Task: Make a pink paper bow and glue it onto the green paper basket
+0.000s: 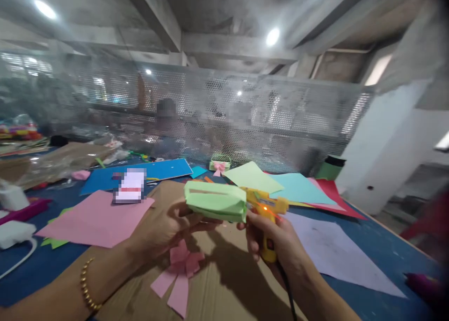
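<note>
My left hand (178, 223) grips a light green folded paper box (215, 202) from its left side and underneath. In my right hand (271, 232) is a yellow hot glue gun (268, 244) with a lit orange light and a black cord. The gun's front end is at the box's right end; whether the nozzle touches it is hidden. Below the box a pink paper bow (182, 260) with two tails lies on the brown cardboard (224, 297).
Pink paper (94, 220) and a phone (130, 186) lie left, near a blue board (168, 169). A small green box with a pink bow (220, 166) stands at the back. Lilac paper (336, 248) and turquoise paper (301, 189) lie right. White plugs (16, 234) sit far left.
</note>
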A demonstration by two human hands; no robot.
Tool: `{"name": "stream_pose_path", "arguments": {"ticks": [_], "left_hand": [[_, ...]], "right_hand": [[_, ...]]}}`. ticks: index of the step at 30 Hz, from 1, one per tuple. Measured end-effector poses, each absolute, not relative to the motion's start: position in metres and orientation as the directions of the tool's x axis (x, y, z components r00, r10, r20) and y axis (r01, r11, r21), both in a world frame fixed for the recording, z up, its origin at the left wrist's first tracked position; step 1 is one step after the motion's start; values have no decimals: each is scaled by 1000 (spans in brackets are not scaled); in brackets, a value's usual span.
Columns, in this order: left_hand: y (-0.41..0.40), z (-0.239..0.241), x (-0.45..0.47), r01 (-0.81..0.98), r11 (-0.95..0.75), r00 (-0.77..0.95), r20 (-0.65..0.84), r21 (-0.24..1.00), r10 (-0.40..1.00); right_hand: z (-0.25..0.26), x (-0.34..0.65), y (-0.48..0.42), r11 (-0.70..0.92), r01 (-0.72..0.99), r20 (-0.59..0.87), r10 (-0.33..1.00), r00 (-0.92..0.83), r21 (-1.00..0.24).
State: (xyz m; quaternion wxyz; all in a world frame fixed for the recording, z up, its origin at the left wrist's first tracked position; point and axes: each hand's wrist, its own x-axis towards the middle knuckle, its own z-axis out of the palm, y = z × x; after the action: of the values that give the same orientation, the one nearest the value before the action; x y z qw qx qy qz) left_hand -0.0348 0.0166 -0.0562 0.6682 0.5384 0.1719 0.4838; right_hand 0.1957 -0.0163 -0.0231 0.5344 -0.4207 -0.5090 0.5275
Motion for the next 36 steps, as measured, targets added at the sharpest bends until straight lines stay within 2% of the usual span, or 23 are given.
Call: {"name": "stream_pose_path", "arguments": {"ticks": [4,12,19,24,27,32,36], "left_hand": [[16,-61,-36,-426,28,428,174,904,887],[16,-62,-37,-373,79,357,64,924,932],[11,-61,-38,-296,4,327,98,955,940],[0,-49,-34,-207,-2,282,62,978,957],[5,-51,-36,-256,0,310,82,967,947],[19,-47,-40,-480,36,471,223,877,853],[25,-42,-41,-508,88,511,217,857,832]], "right_hand": [[-23,192,-21,82,-135,94,992,-80,-987],[-23,190,-28,93,-88,100,991,-84,-992],[-25,189,-27,80,-61,86,992,-91,-995],[-28,188,-24,76,-47,80,993,-88,-996],[-31,189,-22,66,-7,66,995,-68,-998],[-28,199,-19,95,56,92,994,-59,-994],[-27,211,-11,109,63,102,989,-106,-992]]}}
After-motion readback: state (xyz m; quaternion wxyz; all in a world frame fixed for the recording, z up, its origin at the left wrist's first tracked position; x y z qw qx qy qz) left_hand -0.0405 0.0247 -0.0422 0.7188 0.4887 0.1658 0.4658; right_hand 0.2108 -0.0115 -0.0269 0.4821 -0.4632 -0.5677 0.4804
